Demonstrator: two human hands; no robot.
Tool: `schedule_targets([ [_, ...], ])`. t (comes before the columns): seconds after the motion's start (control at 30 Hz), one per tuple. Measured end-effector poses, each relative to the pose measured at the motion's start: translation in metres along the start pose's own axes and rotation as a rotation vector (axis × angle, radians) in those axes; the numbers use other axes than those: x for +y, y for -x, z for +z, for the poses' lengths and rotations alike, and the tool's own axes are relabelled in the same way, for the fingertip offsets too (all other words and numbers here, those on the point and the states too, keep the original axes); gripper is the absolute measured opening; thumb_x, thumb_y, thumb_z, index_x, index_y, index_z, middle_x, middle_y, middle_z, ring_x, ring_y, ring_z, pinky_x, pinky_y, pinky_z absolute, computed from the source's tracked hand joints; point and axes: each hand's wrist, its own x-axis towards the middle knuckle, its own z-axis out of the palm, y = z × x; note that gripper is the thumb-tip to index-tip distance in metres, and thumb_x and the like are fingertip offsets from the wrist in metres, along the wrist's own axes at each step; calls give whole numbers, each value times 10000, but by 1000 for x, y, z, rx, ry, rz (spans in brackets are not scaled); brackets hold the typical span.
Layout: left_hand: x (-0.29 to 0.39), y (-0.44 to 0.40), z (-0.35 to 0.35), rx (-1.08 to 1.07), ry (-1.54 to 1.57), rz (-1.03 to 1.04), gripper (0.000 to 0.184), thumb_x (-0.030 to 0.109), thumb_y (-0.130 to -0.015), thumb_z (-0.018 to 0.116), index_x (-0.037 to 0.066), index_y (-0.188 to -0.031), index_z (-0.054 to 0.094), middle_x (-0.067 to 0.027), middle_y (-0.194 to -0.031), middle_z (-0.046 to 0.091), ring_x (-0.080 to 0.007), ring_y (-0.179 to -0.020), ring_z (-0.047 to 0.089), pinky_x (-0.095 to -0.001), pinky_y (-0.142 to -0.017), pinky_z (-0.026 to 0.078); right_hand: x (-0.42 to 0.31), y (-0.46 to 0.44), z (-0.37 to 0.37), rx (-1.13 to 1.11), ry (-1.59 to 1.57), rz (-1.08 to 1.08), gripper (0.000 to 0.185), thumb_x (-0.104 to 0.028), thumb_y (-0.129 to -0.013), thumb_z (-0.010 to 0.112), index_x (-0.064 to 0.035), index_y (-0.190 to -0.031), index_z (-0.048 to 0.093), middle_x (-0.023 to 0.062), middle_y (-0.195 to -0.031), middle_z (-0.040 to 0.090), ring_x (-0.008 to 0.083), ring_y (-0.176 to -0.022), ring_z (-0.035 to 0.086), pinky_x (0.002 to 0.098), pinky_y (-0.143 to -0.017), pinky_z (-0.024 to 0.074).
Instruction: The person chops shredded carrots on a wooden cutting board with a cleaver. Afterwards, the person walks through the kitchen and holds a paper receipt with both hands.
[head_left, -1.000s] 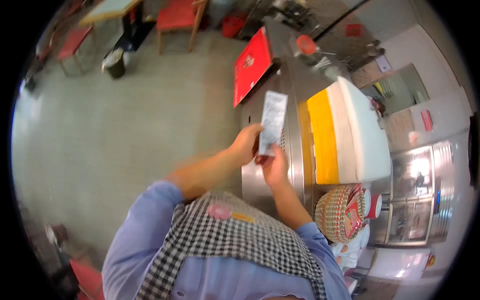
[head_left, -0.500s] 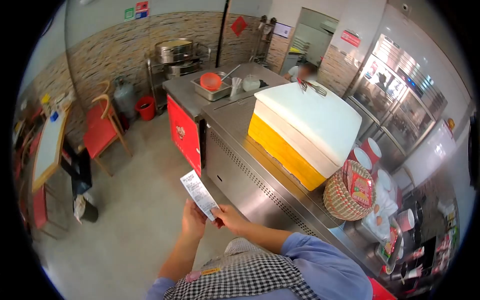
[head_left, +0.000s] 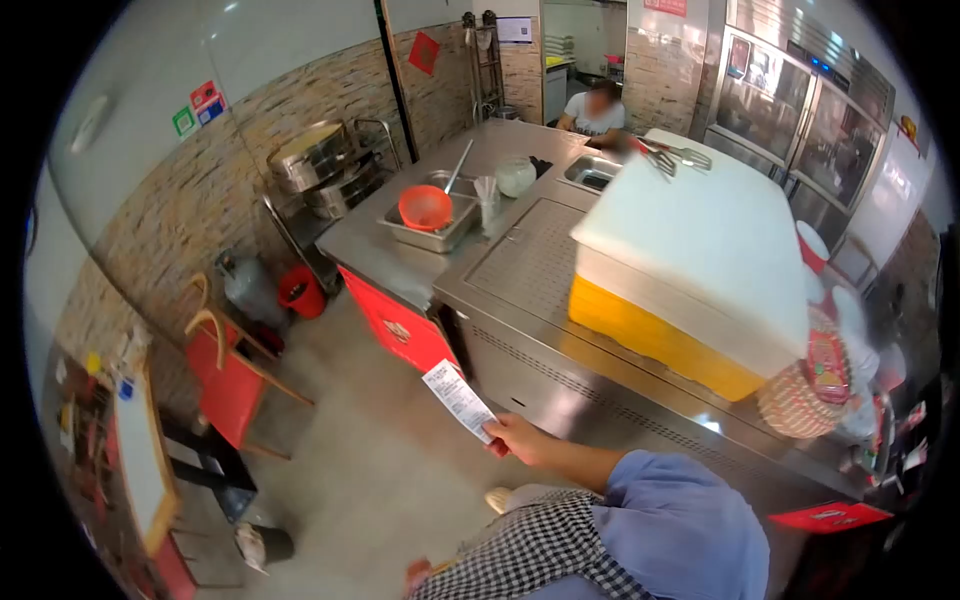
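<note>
A printed paper receipt (head_left: 459, 401) slants up and to the left, its lower end pinched in my right hand (head_left: 516, 440). It hangs over the floor in front of the steel counter (head_left: 560, 372), apart from the red panel (head_left: 405, 325) behind it. Low in the view, my left hand (head_left: 418, 574) is down beside the checkered apron (head_left: 540, 545). Only a small part of it shows, and its fingers are too unclear to read.
On the counter stand a large white-and-yellow box (head_left: 690, 250) with tongs on top, a woven basket (head_left: 800, 400) and a steel pan (head_left: 440, 238) holding an orange strainer. A person (head_left: 598, 112) is behind the counter. Red chairs (head_left: 235, 385) stand left.
My left hand has let go of the receipt and dropped to my side. My right hand keeps it. The view has turned, and the counter is nearer.
</note>
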Motion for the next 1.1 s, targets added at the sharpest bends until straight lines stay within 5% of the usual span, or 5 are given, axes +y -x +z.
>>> schedule_targets([
  [0.17, -7, -39, -77, 27, 313, -190, 234, 270, -902, 487, 65, -979, 569, -94, -874, 618, -169, -780, 585, -325, -751, 481, -47, -100, 46, -19, 40, 11, 225, -270, -922, 527, -51, -926, 576, 39, -746, 579, 95, -574, 510, 239, -510, 416],
  [0.7, -102, -216, -344, 14, 370, -136, 288, 255, -908, 496, 44, -1102, 521, -95, -916, 612, -177, -813, 583, -311, -759, 475, -117, -395, 256, -29, -20, 67, 233, -280, -931, 511, -57, -971, 569, 49, -759, 579, 97, -579, 508, 246, -493, 401],
  [1.1, -131, -395, -544, 62, 284, 58, 354, 244, -913, 502, 28, -1193, 485, -95, -947, 608, -183, -838, 581, -301, -766, 470, -188, -602, 273, 109, -88, -54, 254, -262, -926, 524, -16, -948, 584, 47, -723, 582, 93, -554, 516, 235, -482, 420],
])
